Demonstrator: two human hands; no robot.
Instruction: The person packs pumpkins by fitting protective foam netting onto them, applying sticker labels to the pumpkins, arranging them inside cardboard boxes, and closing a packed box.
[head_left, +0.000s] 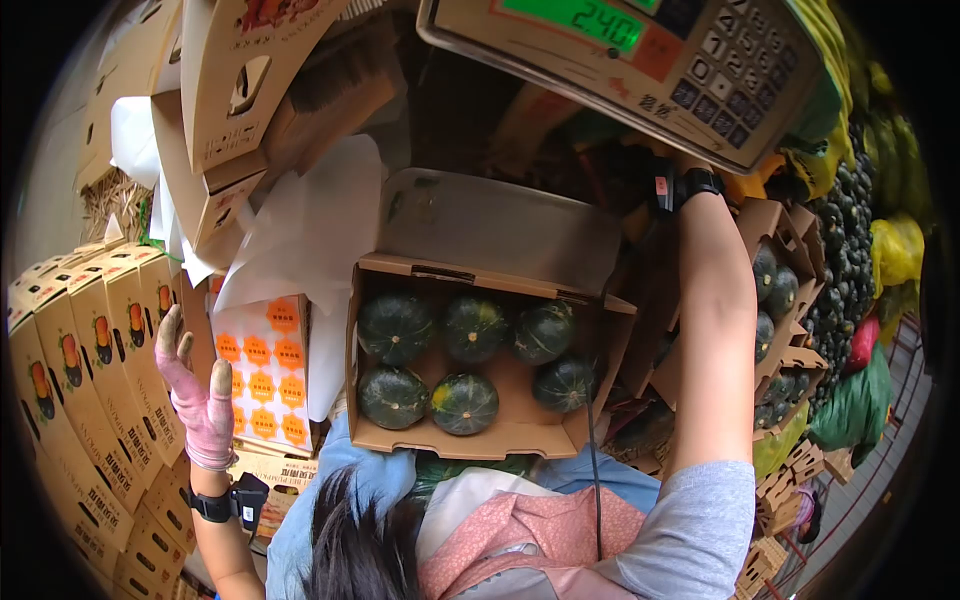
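Note:
My left hand (200, 400), in a pink glove with stained fingertips, is raised at the left with fingers apart and nothing in it. It is beside a sheet of orange stickers (265, 375). My right arm (715, 300) reaches up past the right side of an open cardboard box (510, 440); its hand is hidden under the scale (640, 85), so its fingers and anything they hold cannot be seen. Inside the box lie several dark green pumpkins (395, 328) in two rows, with a gap between two of them in the near row.
Printed flat cartons (100, 370) are stacked at the left, with more cartons (225, 90) at the upper left. White paper (300, 220) lies beyond the stickers. At the right are boxes of pumpkins (775, 290) and a large pumpkin pile (845, 240). A black cable (594, 480) crosses the box's right side.

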